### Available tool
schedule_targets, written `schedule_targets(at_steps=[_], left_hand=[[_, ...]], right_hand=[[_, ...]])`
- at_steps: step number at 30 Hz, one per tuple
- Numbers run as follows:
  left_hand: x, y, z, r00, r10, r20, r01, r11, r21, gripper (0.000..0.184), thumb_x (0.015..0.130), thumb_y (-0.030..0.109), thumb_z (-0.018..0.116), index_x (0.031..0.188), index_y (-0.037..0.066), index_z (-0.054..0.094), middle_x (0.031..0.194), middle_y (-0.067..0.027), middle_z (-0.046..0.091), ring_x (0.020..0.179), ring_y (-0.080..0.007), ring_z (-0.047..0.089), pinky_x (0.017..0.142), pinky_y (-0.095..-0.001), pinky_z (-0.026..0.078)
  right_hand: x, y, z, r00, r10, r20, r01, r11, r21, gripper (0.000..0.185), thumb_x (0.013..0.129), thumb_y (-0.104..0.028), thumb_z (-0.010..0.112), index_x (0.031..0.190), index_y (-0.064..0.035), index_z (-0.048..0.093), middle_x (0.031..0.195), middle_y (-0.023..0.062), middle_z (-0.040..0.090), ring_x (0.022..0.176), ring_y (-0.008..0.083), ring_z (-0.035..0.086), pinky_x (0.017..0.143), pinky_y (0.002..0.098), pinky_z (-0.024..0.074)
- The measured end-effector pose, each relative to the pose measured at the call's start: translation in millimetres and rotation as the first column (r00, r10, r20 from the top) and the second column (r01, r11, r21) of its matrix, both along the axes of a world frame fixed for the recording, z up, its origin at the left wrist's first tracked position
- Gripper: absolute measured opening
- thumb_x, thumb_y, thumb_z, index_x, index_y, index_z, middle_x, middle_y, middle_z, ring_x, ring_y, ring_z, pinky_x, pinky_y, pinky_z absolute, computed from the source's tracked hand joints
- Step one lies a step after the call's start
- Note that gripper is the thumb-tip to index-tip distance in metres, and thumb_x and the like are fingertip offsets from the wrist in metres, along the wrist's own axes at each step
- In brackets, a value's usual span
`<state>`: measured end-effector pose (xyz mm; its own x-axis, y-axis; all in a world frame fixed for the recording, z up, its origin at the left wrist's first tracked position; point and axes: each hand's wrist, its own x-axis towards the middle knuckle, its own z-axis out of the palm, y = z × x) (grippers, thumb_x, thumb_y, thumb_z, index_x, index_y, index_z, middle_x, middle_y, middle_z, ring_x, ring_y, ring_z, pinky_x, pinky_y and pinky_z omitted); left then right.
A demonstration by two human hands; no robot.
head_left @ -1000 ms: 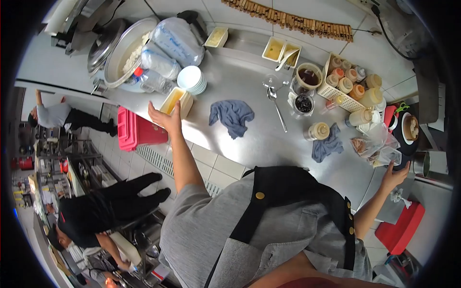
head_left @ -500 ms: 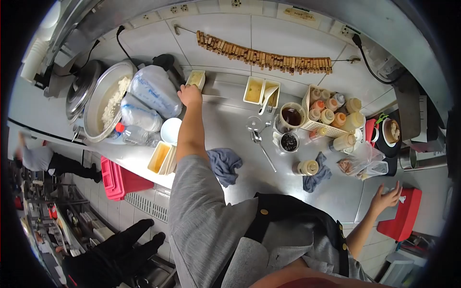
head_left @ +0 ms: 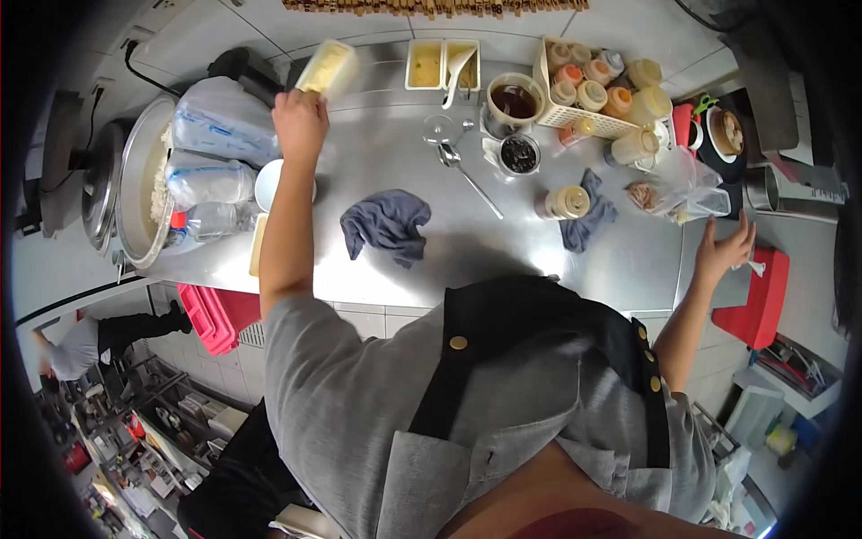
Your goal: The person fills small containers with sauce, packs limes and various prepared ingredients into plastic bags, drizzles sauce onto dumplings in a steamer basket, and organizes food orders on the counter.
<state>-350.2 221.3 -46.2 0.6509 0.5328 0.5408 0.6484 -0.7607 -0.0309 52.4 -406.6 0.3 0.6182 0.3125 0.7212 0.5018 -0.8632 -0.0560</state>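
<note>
Here, a metal bench (head_left: pixel 503 251) spans the view, bearing a basket (head_left: pixel 567 117) of bottles and a crumpled cloth (head_left: pixel 386 226). At its back, the left hand (head_left: pixel 301 124) has its grip closed on a white tub (head_left: pixel 329 68) of pale yellow food; the right hand (head_left: pixel 721 251), grip released, spreads its fingers near a plastic bag (head_left: pixel 687 182).

- White tub (head_left: pixel 328 69), pale-yellow contents, at eleven o'clock.
- Clear wrap (head_left: pixel 215 126) streaked blue, ten o'clock.
- Scarlet bottle cap (head_left: pixel 178 220), nine o'clock.
- Cream lattice basket (head_left: pixel 575 119), orange and yellow bottles (head_left: pixel 633 103), one o'clock.
- Bright red bin (head_left: pixel 759 301), three o'clock.
- Heather-grey shirt (head_left: pixel 332 404), plain black apron (head_left: pixel 530 314), brass-coloured buttons (head_left: pixel 458 342), six o'clock, as I see it from here.
</note>
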Motion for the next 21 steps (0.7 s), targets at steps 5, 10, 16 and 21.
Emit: schedule_targets(at_steps=[5,10,16,21], left_hand=[[-28.8,-124.6,-25.3,0.882,-0.417,-0.219,0.401,0.909,-0.116,0.007,0.077,0.016,0.069,0.083,0.012,0.066,0.082,-0.0063,0.059,0.089,-0.0273,0.057,0.074,-0.0437,0.043],[-38.1,-209.6,-63.7,0.654,-0.744,-0.137,0.683,0.659,-0.317,0.008,0.077,0.02,0.067,0.078,0.013,0.064,0.085,-0.0041,0.057,0.087,-0.0249,0.055,0.076,-0.0411,0.043],[-18.6,-212.0,-25.9,0.681,-0.732,0.013,0.656,0.602,-0.455,0.021,0.078,0.032,0.077,0.08,0.013,0.068,0.083,-0.0035,0.059,0.091,-0.0219,0.057,0.078,-0.0369,0.045],[39.4,-60.2,-11.2,0.933,-0.097,0.346,0.216,0.921,-0.324,0.028,0.087,0.035,0.075,0.092,0.008,0.071,0.104,-0.0085,0.067,0.099,-0.0315,0.06,0.09,-0.0468,0.049]], right_hand=[[-11.7,6.4,-3.3,0.997,0.049,-0.055,-0.048,0.998,0.031,0.072,0.084,-0.037,0.08,0.147,-0.0167,0.05,0.155,0.0248,0.037,0.142,0.0419,0.035,0.116,0.0568,0.0215],[-2.5,22.3,-14.8,0.994,0.099,-0.047,-0.097,0.994,0.044,0.072,0.084,-0.036,0.08,0.146,-0.0169,0.05,0.155,0.023,0.039,0.141,0.0412,0.037,0.116,0.056,0.0225],[2.1,25.4,-4.0,0.996,0.084,-0.024,-0.085,0.996,-0.018,0.071,0.083,-0.031,0.081,0.146,-0.0176,0.051,0.155,0.0204,0.039,0.14,0.0404,0.038,0.116,0.0547,0.0242],[12.6,28.8,-0.8,0.999,0.045,-0.009,-0.046,0.998,-0.045,0.07,0.083,-0.029,0.079,0.146,-0.0174,0.051,0.155,0.0205,0.04,0.14,0.0404,0.038,0.116,0.055,0.0248]])
